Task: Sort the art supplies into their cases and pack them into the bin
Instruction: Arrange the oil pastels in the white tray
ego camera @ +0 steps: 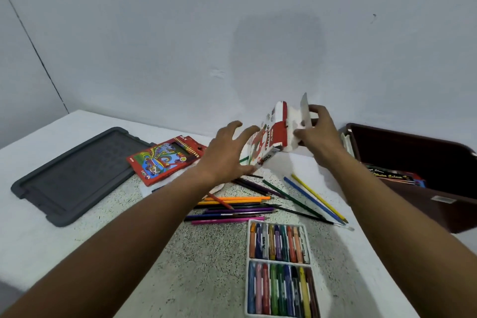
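My right hand [313, 128] grips the open flap end of a red and white cardboard pastel box [268, 141], which is lifted and tilted above the table. My left hand [228, 151] is spread open just beside the box's lower end, fingers straight. A white tray of oil pastels [280, 270] lies near the front. Several loose coloured pencils [232, 208] are scattered in the middle of the table. A red coloured pencil box [165, 159] lies flat at the left. The dark brown bin [413, 152] stands at the right.
The bin's dark grey lid [74, 173] lies flat at the left of the table. A dark watercolour box [392, 175] rests inside the bin. A white wall [232, 33] rises right behind the table. The table top [201, 266] is speckled.
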